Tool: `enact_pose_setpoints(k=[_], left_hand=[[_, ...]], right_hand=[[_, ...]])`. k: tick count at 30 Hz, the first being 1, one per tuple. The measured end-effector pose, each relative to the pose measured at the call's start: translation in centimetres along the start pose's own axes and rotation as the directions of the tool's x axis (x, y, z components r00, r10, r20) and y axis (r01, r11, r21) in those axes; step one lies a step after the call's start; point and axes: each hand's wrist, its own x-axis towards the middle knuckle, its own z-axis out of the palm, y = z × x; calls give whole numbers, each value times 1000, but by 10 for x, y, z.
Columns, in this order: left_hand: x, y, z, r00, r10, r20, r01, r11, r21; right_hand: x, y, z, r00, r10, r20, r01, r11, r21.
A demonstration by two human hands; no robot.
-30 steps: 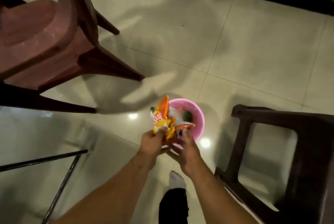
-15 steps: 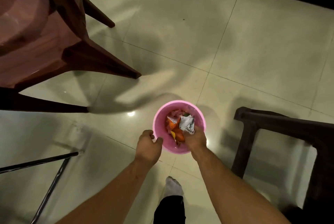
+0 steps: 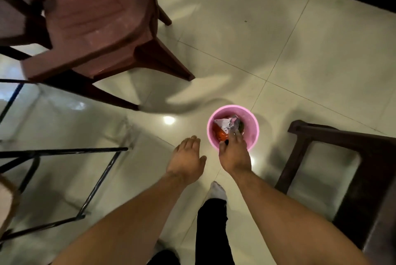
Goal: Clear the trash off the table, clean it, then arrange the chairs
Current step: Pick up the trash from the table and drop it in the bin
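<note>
Right hand (image 3: 234, 153) over trash (image 3: 227, 127)

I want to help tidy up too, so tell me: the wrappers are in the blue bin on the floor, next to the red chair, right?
Almost. The bin is pink, not blue, as the head view shows. The rest holds: the wrappers lie inside it, it stands on the floor, and the red chair is next to it. The right hand hovers over its rim, and the left hand is open beside it.

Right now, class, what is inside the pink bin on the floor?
The pink bin holds crumpled trash: an orange wrapper, white paper and a silvery wrapper. The right hand covers its near edge, and anything beneath the pile is hidden.
</note>
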Motion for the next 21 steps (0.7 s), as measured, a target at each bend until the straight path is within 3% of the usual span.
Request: enact_pose_setpoints(k=[6,11,16,21], left_hand=[[-83,-6,-47,985,106,-136,-100,994,52],[-173,-39,-72,964,110,-241,-98,993,63],[-297,-118,-85,922,35,-385,-32,999,14],[-422,-227,-75,843,-96,-530,68,995,-72]], right_hand=[[-94,-75,-35,980,-195,-25,183,949,-255],[-183,-137,-49,970,-241,-16,218,902,-373],[-298,-211,-26,928,-372,-20,319,821,-473],[-394,-299,49,853,-521,23,465,739,-488]])
